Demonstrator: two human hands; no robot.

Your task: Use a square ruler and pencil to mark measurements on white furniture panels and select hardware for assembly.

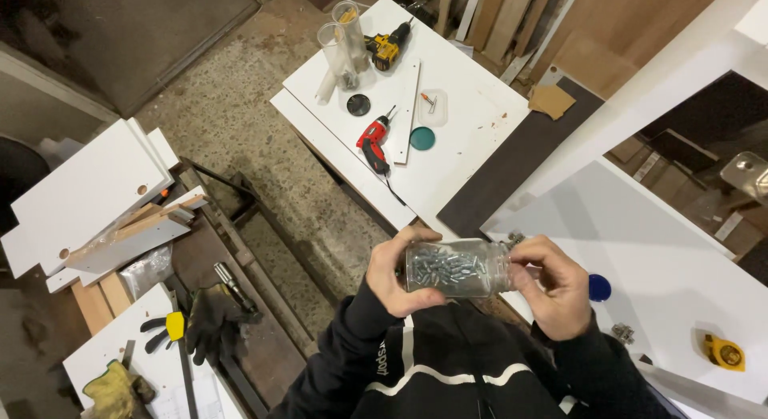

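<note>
A clear plastic jar (456, 268) filled with several small silver screws lies on its side between both hands, in front of my chest. My left hand (396, 275) grips the jar's base end. My right hand (554, 284) wraps around the jar's mouth end, fingers curled over the opening. A blue round lid (599, 288) lies on the white panel (672, 251) just right of my right hand.
A red drill (373, 144), a yellow drill (389, 45), two clear tubes (342, 44), a black lid (358, 104) and a green lid (422, 138) lie on the far white board (472, 123). A yellow tape measure (723, 352) sits at right. Gloves (210, 319) and white panels (88, 191) are at left.
</note>
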